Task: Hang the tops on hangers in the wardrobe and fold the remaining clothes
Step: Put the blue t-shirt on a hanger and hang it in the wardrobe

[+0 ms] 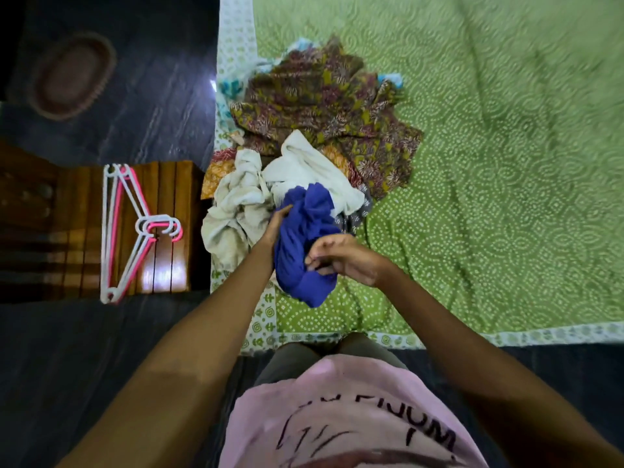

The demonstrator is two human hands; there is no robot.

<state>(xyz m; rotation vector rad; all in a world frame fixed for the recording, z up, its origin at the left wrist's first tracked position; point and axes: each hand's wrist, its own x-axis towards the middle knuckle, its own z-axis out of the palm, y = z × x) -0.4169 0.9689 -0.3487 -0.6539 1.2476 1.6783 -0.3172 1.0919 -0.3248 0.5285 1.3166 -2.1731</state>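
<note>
Head view: both hands [341,258] on blue garment [304,238].

Home bedroom, green bedspread [506,163], clothes pile [320,106], hangers [128,228]
</note>
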